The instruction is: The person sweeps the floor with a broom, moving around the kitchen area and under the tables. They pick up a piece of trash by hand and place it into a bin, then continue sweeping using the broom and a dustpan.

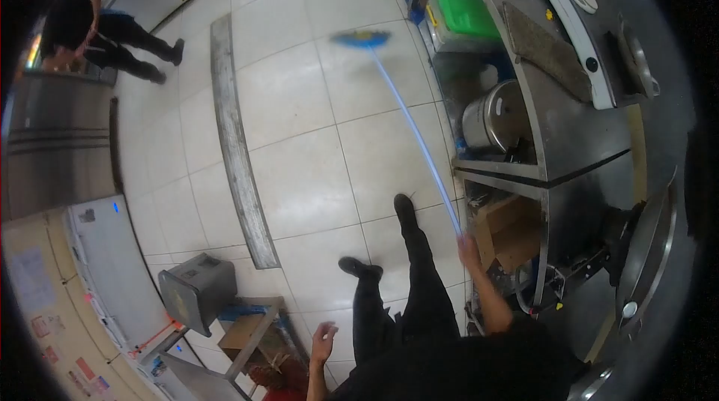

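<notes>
A broom point(419, 135) with a long pale-blue handle stretches ahead of me over the white tiled floor. My right hand point(469, 250) is closed round the upper end of its handle. At the far end, the blue and yellow broom head point(362, 38) is smeared by motion, close to the lower shelf on the right. My left hand point(323, 341) hangs by my left side, fingers loosely bent and apart, holding nothing. Near it stands a low metal-framed shelf point(258, 337).
A long metal floor grating point(238, 139) runs along the floor to the left. Steel counters point(577, 128) line the right, with a steel pot point(502, 116) and green-lidded bin point(464, 4) below. A grey bin point(198, 292) stands left. Another person point(97, 26) stands far left.
</notes>
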`<state>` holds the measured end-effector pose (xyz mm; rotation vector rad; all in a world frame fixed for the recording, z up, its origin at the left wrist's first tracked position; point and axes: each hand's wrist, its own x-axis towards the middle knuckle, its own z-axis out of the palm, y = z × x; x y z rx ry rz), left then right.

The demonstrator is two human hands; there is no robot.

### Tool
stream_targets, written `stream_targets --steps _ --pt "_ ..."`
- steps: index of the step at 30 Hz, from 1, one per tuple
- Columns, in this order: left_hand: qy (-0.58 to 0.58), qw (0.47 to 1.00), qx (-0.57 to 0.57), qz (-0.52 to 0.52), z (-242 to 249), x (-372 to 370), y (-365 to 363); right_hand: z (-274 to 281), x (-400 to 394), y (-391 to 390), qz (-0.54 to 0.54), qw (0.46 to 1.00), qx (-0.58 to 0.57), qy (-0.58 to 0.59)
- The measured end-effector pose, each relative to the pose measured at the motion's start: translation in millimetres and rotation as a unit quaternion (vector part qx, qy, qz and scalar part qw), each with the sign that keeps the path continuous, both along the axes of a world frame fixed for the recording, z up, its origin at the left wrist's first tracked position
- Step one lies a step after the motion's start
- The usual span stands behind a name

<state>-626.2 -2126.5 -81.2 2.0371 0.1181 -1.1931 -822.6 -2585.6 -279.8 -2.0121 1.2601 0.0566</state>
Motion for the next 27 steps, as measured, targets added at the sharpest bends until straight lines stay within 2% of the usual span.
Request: stream_targets --steps 1,2,3,4,5,7,8,9,10,11,12,13,14,15,16,17,18,19,21,22,23,24,25,26,27 --pt "0.005 1.0 -0.007 0.003 -12 -13 31 87 -31 50 -0.034 0.999 0.02 0.028" --pt "0.043 0.999 -0.006 0.002 -28 -26 65 127 -76 89 -0.054 0.993 0.102 0.034" --pt "0.078 0.997 -0.013 0.005 -46 -35 90 157 -123 142 -0.056 0.995 0.055 0.063" --pt "0.113 0.994 0.001 0.006 -53 -44 118 204 -144 180 -0.032 0.984 0.121 0.128" --pt "0.134 0.991 -0.015 0.027 -65 -57 155 209 -168 217 -0.018 0.985 0.106 0.133" --pt "0.115 0.988 0.079 0.059 -73 -83 224 197 -185 266 0.1 0.988 -0.101 0.059" --pt "0.059 0.991 0.068 0.103 -73 -95 252 176 -182 272 0.105 0.987 -0.108 0.055" --pt "0.079 0.983 0.096 0.132 -74 -106 281 146 -173 274 0.057 0.993 -0.043 0.097" --pt "0.097 0.974 0.127 0.162 -66 -114 303 112 -154 271 0.011 0.99 0.026 0.137" --pt "0.095 0.972 0.133 0.166 -63 -121 324 59 -119 248 0.043 0.973 0.055 0.219" --pt "0.086 0.97 0.127 0.187 -62 -127 343 -2 -64 222 0.042 0.981 0.017 0.191" --pt "0.08 0.967 0.121 0.207 -60 -136 358 -86 -11 180 0.086 0.989 -0.054 0.105" --pt "0.103 0.958 0.159 0.216 -57 -140 366 -93 86 144 0.139 0.981 -0.051 0.126" --pt "0.112 0.955 0.167 0.218 -51 -147 371 -86 180 119 0.113 0.99 -0.061 0.059" --pt "0.097 0.958 0.153 0.22 -44 -151 372 -41 271 104 0.113 0.99 -0.047 0.074" --pt "0.075 0.962 0.138 0.222 -37 -155 377 1 325 108 0.096 0.993 -0.047 0.056" --pt "0.072 0.957 0.123 0.251 -37 -168 386 9 325 118 0.071 0.997 0.002 0.022" --pt "0.071 0.956 0.121 0.257 -35 -175 388 21 318 124 0.045 0.998 0.048 -0.01" --pt "0.109 0.955 0.081 0.264 -26 -191 380 -22 203 149 0.105 0.993 -0.051 0.029" --pt "0.136 0.955 0.043 0.261 -25 -197 378 29 151 197 0.069 0.994 -0.01 0.078" --pt "0.177 0.953 0.027 0.243 -31 -203 378 -15 59 214 0.087 0.99 0.027 0.103" --pt "0.187 0.941 0.008 0.281 -38 -208 378 1 -13 265 0.124 0.986 -0.092 0.068" --pt "0.203 0.925 -0.007 0.32 -41 -222 378 22 -84 303 0.195 0.975 -0.082 0.063" --pt "0.194 0.915 0.005 0.353 -37 -233 375 75 -123 352 0.116 0.986 -0.004 0.117" --pt "0.184 0.906 0.019 0.381 -36 -241 372 115 -156 389 0.138 0.982 0.027 0.129"
